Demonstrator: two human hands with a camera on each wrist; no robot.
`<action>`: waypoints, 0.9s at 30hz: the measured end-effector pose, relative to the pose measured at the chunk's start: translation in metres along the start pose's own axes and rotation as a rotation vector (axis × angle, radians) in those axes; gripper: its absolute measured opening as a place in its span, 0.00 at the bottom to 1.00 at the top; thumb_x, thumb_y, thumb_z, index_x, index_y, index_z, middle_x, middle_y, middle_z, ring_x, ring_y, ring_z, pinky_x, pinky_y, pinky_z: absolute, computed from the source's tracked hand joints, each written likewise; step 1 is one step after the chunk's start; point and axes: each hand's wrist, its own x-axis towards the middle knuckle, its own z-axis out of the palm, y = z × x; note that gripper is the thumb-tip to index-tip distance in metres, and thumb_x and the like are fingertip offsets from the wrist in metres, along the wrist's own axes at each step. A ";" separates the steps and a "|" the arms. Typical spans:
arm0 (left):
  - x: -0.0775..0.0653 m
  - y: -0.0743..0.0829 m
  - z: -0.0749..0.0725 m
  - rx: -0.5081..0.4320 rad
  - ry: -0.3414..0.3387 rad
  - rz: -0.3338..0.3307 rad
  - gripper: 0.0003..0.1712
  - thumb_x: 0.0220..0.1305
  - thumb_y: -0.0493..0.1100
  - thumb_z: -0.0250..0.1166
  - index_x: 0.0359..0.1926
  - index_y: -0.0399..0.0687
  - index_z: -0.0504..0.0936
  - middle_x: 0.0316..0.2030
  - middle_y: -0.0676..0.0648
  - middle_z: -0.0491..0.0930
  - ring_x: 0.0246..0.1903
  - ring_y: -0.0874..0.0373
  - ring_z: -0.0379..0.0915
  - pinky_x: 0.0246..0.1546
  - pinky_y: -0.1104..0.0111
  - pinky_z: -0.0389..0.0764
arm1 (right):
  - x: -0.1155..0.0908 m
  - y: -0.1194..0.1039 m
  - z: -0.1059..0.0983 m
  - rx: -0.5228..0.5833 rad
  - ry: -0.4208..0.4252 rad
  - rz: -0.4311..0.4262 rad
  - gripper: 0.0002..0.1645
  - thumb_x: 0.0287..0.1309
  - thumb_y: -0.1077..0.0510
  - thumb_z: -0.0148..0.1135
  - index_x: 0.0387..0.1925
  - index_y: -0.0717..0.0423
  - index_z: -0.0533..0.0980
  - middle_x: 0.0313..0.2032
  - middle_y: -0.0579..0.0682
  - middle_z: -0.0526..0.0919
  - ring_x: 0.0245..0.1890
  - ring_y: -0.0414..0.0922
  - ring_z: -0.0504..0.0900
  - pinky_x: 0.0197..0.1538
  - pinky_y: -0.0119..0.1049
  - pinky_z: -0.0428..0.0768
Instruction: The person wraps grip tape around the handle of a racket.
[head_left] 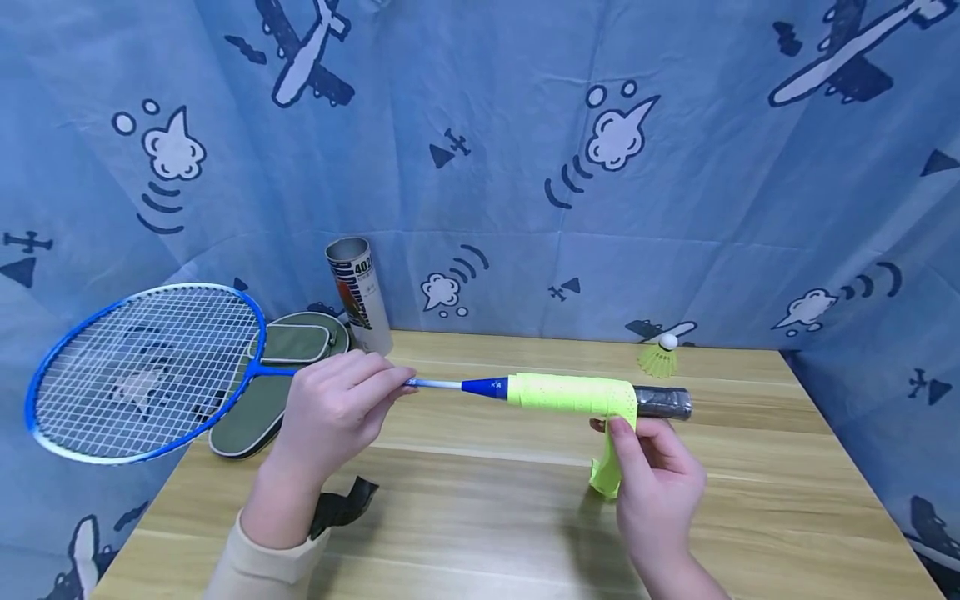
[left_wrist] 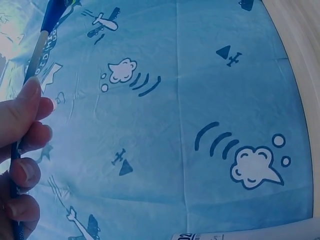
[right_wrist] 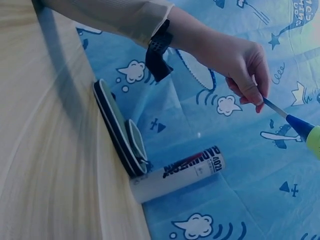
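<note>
A blue-and-white badminton racket (head_left: 255,368) is held level above the table, its strung head at the left. My left hand (head_left: 341,404) grips the thin shaft, fingers curled round it, as the left wrist view also shows. Yellow-green grip tape (head_left: 570,393) covers most of the handle; the dark butt end (head_left: 663,402) is bare. With thumb and fingers, my right hand (head_left: 660,483) pinches the tape just below the handle, and a loose tail (head_left: 606,475) hangs down. In the right wrist view only the left hand (right_wrist: 240,65) shows, on the shaft.
A green racket case (head_left: 251,412) lies at the table's left, beside an upright shuttlecock tube (head_left: 362,292). A yellow shuttlecock (head_left: 660,358) stands near the back edge. Behind the wooden table (head_left: 465,517) hangs a blue printed curtain (head_left: 495,167). A black strap (head_left: 345,507) is at the left wrist.
</note>
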 end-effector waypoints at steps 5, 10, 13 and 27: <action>-0.001 -0.002 0.004 0.009 -0.021 -0.016 0.17 0.76 0.50 0.62 0.35 0.46 0.89 0.27 0.53 0.84 0.20 0.58 0.71 0.19 0.68 0.73 | 0.001 0.000 -0.001 -0.035 0.044 0.016 0.02 0.59 0.80 0.62 0.30 0.79 0.79 0.29 0.54 0.89 0.30 0.43 0.88 0.34 0.25 0.81; 0.000 -0.002 0.010 0.027 -0.039 -0.032 0.15 0.75 0.51 0.62 0.37 0.48 0.89 0.27 0.54 0.84 0.21 0.58 0.70 0.20 0.67 0.68 | 0.002 -0.002 -0.004 0.083 0.002 -0.009 0.04 0.61 0.83 0.55 0.35 0.83 0.76 0.35 0.61 0.88 0.29 0.48 0.88 0.38 0.31 0.85; 0.001 -0.002 0.009 0.008 -0.028 -0.025 0.15 0.76 0.50 0.62 0.37 0.48 0.90 0.26 0.54 0.83 0.20 0.58 0.72 0.20 0.67 0.71 | 0.003 -0.001 -0.004 0.155 -0.038 -0.021 0.08 0.62 0.85 0.49 0.36 0.84 0.75 0.37 0.63 0.87 0.29 0.50 0.89 0.37 0.34 0.86; -0.005 -0.009 -0.003 -0.075 -0.033 -0.023 0.02 0.61 0.38 0.74 0.34 0.45 0.90 0.32 0.50 0.86 0.26 0.56 0.84 0.26 0.62 0.84 | 0.001 0.001 -0.002 0.002 -0.019 0.026 0.05 0.62 0.81 0.56 0.31 0.80 0.78 0.28 0.55 0.87 0.25 0.44 0.89 0.25 0.27 0.81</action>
